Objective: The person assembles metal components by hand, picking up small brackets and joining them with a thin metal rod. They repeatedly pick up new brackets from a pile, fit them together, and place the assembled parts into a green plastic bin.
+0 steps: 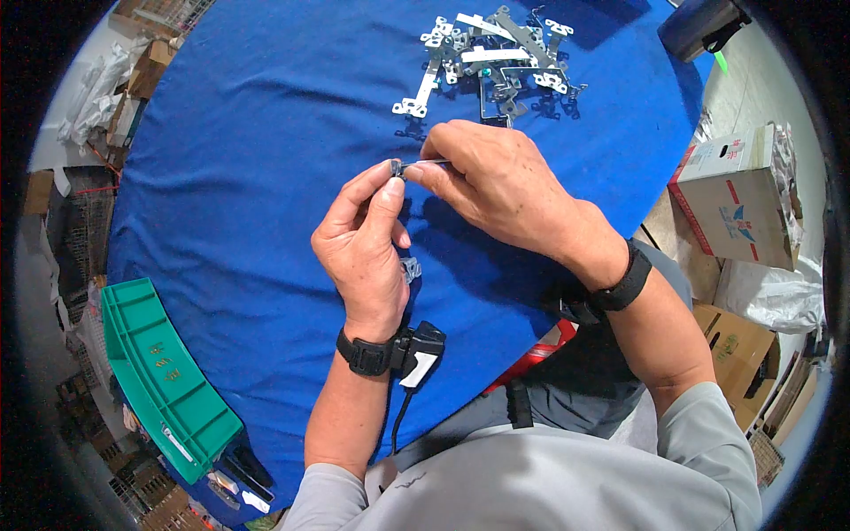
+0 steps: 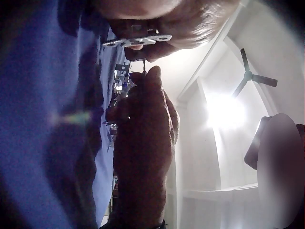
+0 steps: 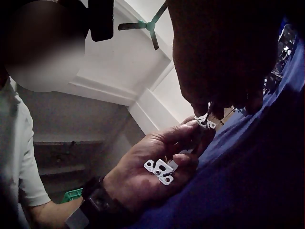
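Note:
The left hand (image 1: 361, 248) holds a metal bracket, pinching one end (image 1: 397, 166) between thumb and fingertips. Its other plate-like end, pierced with holes (image 3: 160, 171), lies against the palm in the right wrist view. The right hand (image 1: 513, 186) pinches a thin dark rod (image 1: 432, 162) whose tip meets the pinched end of the bracket. In the left wrist view the right hand (image 2: 143, 138) is below the left hand (image 2: 195, 21), with the bracket's plate (image 2: 138, 41) crossing near the left palm. Fingers hide the exact contact.
Similar metal brackets (image 1: 505, 55) lie piled on the blue cloth (image 1: 266, 177) beyond the hands. A green tray (image 1: 199, 403) with small brass-coloured pieces stands at left. A dark container (image 1: 699, 31) is at the far right; cardboard boxes (image 1: 739, 199) stand beside the table.

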The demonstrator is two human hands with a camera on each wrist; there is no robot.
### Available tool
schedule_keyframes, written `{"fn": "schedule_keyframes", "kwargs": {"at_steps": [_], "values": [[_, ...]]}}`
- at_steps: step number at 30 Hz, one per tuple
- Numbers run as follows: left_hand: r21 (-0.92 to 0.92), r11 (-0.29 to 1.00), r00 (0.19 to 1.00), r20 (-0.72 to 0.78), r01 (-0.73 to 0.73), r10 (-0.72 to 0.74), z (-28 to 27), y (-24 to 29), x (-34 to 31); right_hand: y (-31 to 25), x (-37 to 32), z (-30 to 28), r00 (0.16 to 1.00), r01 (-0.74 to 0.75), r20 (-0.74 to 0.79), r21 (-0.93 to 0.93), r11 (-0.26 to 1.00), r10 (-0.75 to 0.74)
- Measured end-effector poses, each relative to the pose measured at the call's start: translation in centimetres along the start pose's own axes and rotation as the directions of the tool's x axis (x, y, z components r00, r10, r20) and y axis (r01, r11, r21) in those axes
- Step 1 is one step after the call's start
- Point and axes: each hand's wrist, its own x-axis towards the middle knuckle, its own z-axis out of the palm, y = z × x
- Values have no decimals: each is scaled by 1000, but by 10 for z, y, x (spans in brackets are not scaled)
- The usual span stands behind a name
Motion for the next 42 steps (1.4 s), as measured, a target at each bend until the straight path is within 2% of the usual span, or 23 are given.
{"fn": "schedule_keyframes", "kwargs": {"at_steps": [4,6,10,12,13,16,21,25,28,30,37,39,42], "values": [[1,1000,1000,-4,12,-12,0,-1,0,1,0,4,1000,-22,5,-39,999,23],[-3,1000,1000,0,13,-13,-1,-1,0,2,0,5,997,23,-69,43,999,-20],[-2,1000,1000,-10,11,-11,-1,-2,0,1,1,2,997,22,-75,34,999,-19],[3,1000,1000,-8,15,-15,0,0,0,0,1,-2,996,-52,64,-55,997,55],[8,1000,1000,-6,19,-19,0,1,0,0,1,-2,996,-52,63,-54,997,56],[9,1000,1000,-14,15,-15,0,-1,0,0,1,0,998,-53,20,18,998,53],[12,1000,1000,-14,20,-19,0,-1,0,0,3,-3,994,57,-95,88,995,-48],[13,1000,1000,7,15,-15,-1,-1,1,1,3,1,993,69,-104,103,992,-59],[13,1000,1000,10,13,-13,-1,0,1,-2,3,3,989,86,-126,94,992,-73],[9,1000,1000,9,5,-5,-1,-1,1,-6,2,1,989,61,-134,-15,998,-62],[22,1000,999,35,-7,6,-2,-2,1,-4,2,7,988,52,-140,-66,996,-61],[9,1000,1000,26,3,-3,-3,-1,1,-6,3,9,975,95,-210,110,989,-70],[-3,1000,1000,14,9,-9,-2,-1,1,-6,2,7,985,76,-162,88,993,-61]]}}
